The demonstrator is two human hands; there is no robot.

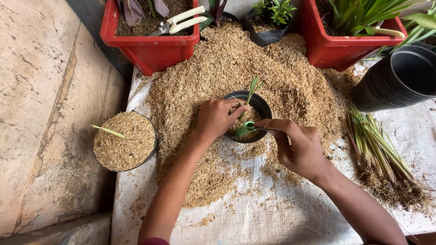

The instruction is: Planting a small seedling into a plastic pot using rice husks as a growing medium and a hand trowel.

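Note:
A small black pot [264,105] sits in a heap of tan husks [227,68], partly filled with husks. A green seedling [251,90] stands upright in it. My left hand [215,117] rests on the pot's left rim, fingers inside by the seedling's base. My right hand [297,147] is at the pot's near right rim, pinching a small green-tipped tool [247,129] whose end lies over the husks in the pot.
A filled black pot [124,141] with one pale shoot stands left on the floor. Red planters [150,43] [345,45] stand behind, the left one holding white-handled shears [179,22]. Stacked black pots [399,77] lie at right, above a bundle of rooted seedlings [379,154] on white sacking [272,218].

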